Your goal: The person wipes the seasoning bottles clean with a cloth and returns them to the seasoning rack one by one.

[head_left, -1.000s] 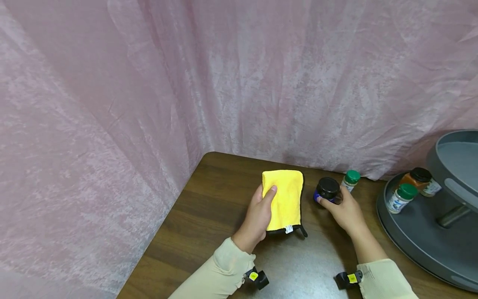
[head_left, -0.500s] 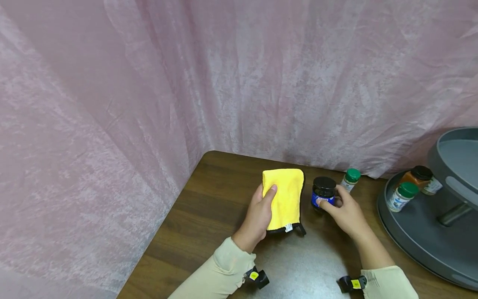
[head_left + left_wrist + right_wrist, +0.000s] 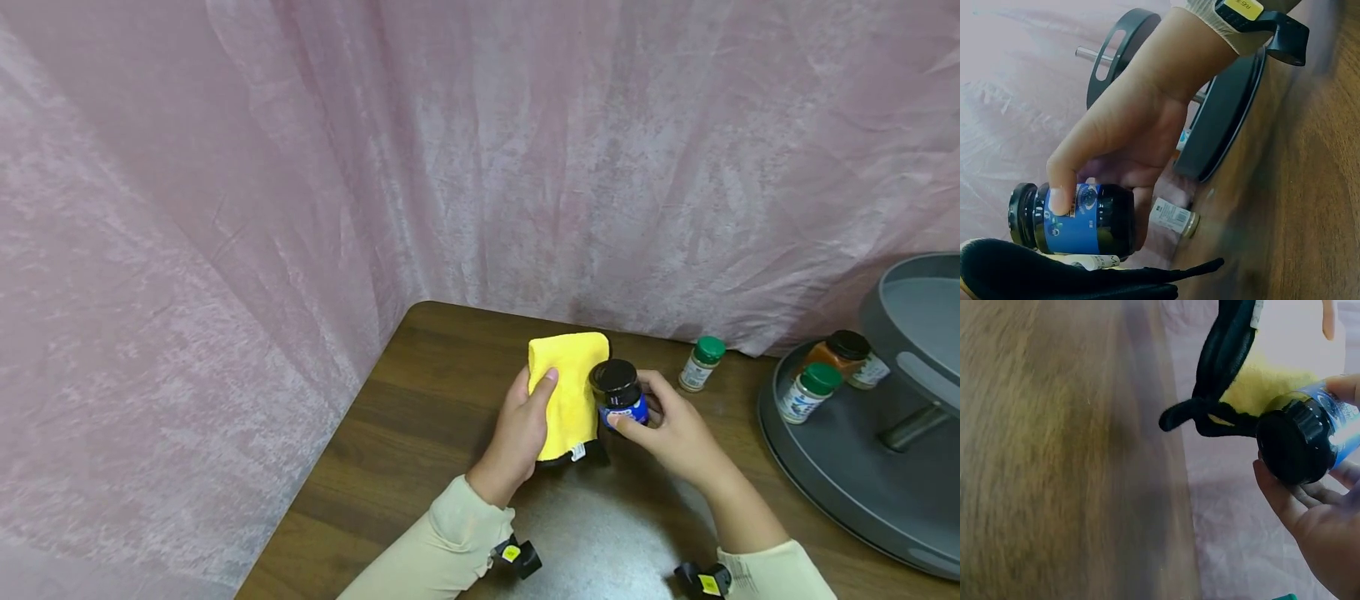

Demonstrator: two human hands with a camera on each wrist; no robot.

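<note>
My left hand point(image 3: 517, 425) grips a folded yellow cloth point(image 3: 572, 375) with black edging, its thumb lying across the front. My right hand point(image 3: 675, 429) holds a glass jar point(image 3: 624, 410) with a black lid and a blue label, thumb on the label and fingers behind. The jar overlaps the cloth's right side in the head view. In the left wrist view the jar point(image 3: 1085, 219) lies sideways, right beside the cloth's black border point(image 3: 1054, 275). From the right wrist, the jar's dark base point(image 3: 1291, 447) faces the camera, against the cloth point(image 3: 1272, 381).
A green-capped spice bottle point(image 3: 702, 364) stands on the wooden table point(image 3: 390, 433) behind my right hand. At the right is a grey two-tier turntable point(image 3: 847, 492); its lower tier carries another green-capped bottle point(image 3: 810, 393) and an orange-brown jar point(image 3: 836, 357). A pink curtain point(image 3: 525, 167) hangs behind.
My right hand has lifted the jar and carried it left to the cloth, tilting it so its label shows. The spice bottle behind is now uncovered. My left hand has barely moved.
</note>
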